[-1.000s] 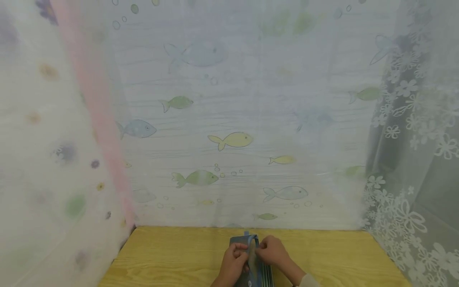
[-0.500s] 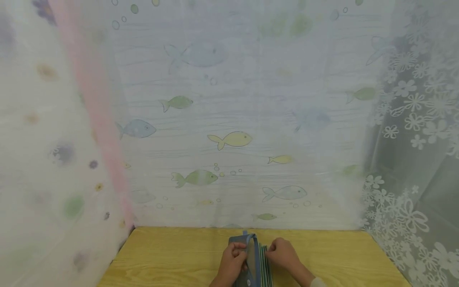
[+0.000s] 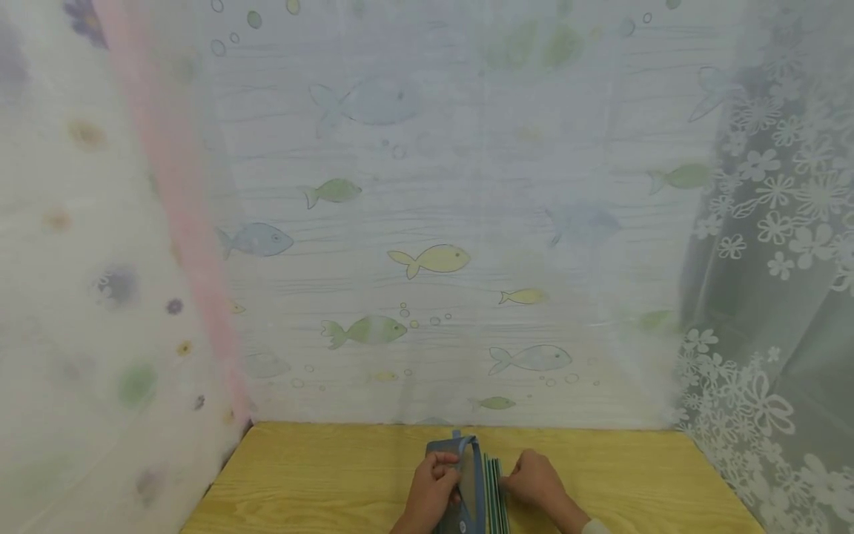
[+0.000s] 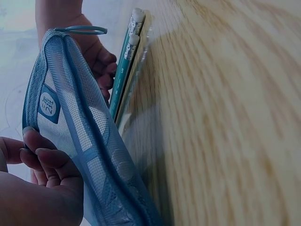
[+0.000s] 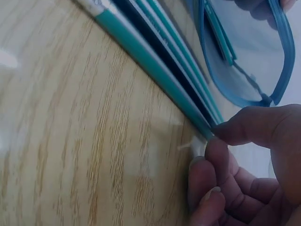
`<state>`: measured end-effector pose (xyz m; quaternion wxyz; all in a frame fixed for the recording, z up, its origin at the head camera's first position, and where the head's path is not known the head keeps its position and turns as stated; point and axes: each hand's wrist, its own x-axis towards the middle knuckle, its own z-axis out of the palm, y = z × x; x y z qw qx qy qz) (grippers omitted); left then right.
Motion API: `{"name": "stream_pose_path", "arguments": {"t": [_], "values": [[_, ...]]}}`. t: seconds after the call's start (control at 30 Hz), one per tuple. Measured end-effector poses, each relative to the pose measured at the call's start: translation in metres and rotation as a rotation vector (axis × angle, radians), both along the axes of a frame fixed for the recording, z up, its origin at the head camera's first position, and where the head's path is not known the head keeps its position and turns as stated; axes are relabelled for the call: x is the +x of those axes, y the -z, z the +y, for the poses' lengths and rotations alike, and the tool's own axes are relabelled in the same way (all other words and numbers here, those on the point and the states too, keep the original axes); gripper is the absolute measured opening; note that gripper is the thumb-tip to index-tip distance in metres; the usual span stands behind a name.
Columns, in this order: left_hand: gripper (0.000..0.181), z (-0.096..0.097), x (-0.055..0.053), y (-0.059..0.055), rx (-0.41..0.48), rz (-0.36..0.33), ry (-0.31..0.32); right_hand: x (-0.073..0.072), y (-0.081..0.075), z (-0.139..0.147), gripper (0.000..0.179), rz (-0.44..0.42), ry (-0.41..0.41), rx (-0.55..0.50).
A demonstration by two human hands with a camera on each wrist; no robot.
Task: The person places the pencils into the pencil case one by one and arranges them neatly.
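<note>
A blue mesh pencil pouch [image 4: 70, 127] stands on the table, its zipped mouth gaping. My left hand [image 3: 430, 493] grips the pouch's edge between thumb and fingers, also seen as the left hand [image 4: 47, 174] in the left wrist view. Several green pencils [image 3: 494, 489] lie side by side just right of the pouch. At the end of the outermost pencil [image 5: 146, 68], my right hand [image 3: 534, 478] pinches with thumb and forefinger. More green pencils [image 5: 218, 30] show inside the pouch's mouth in the right wrist view.
The wood-grain table [image 3: 320, 475] runs back to a hanging sheet [image 3: 427, 185] printed with fish. A floral sheet [image 3: 100, 334] hangs at the left, and a sheer flowered curtain [image 3: 767, 334] at the right.
My right hand has moved right from the pouch's mouth to the outer side of the pencil row, then slightly lower. The left hand keeps its grip on the pouch.
</note>
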<state>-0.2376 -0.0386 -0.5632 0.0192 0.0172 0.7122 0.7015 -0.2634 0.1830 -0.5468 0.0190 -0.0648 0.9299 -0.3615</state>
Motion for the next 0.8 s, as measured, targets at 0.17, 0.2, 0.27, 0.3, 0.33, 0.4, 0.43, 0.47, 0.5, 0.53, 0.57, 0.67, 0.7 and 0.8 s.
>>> {"name": "stream_pose_path", "arguments": {"t": [0.17, 0.2, 0.27, 0.3, 0.33, 0.4, 0.43, 0.47, 0.5, 0.53, 0.57, 0.67, 0.7, 0.8], "values": [[0.033, 0.002, 0.007, -0.002, 0.002, 0.005, -0.009, 0.001, -0.001, 0.003, 0.034, -0.024, 0.005, 0.042], [0.033, 0.003, 0.008, -0.002, 0.002, 0.006, -0.009, 0.001, -0.001, 0.003, 0.032, -0.036, 0.01, 0.045], [0.032, 0.004, 0.011, -0.003, 0.004, 0.005, -0.01, 0.001, -0.002, 0.003, 0.03, -0.066, 0.027, 0.056], [0.032, 0.004, 0.011, -0.003, 0.006, 0.003, -0.01, 0.001, -0.002, 0.002, 0.029, -0.081, 0.035, 0.064], [0.032, 0.004, 0.011, -0.003, 0.008, 0.0, -0.009, 0.001, -0.003, 0.002, 0.028, -0.094, 0.046, 0.068], [0.031, 0.004, 0.01, -0.004, 0.015, -0.006, -0.008, 0.001, -0.004, 0.001, 0.026, -0.126, 0.063, 0.079], [0.03, 0.003, 0.01, -0.004, 0.017, -0.009, -0.01, 0.002, -0.005, 0.0, 0.026, -0.136, 0.065, 0.085], [0.03, 0.003, 0.01, -0.004, 0.018, -0.01, -0.011, 0.002, -0.005, 0.0, 0.026, -0.145, 0.067, 0.087], [0.03, 0.003, 0.009, -0.004, 0.019, -0.01, -0.014, 0.002, -0.006, -0.001, 0.026, -0.152, 0.067, 0.093], [0.03, 0.003, 0.009, -0.004, 0.019, -0.01, -0.016, 0.003, -0.007, -0.001, 0.025, -0.154, 0.066, 0.096], [0.03, 0.002, 0.009, -0.003, 0.019, -0.009, -0.018, 0.003, -0.007, -0.001, 0.025, -0.156, 0.068, 0.1], [0.03, 0.002, 0.009, -0.003, 0.016, -0.002, -0.017, 0.005, -0.009, -0.003, 0.023, -0.156, 0.075, 0.126], [0.03, 0.002, 0.009, -0.002, 0.017, 0.001, -0.017, 0.005, -0.01, -0.004, 0.023, -0.156, 0.075, 0.142], [0.03, 0.001, 0.01, -0.003, 0.022, 0.006, -0.013, 0.006, -0.011, -0.006, 0.023, -0.159, 0.075, 0.186]]}}
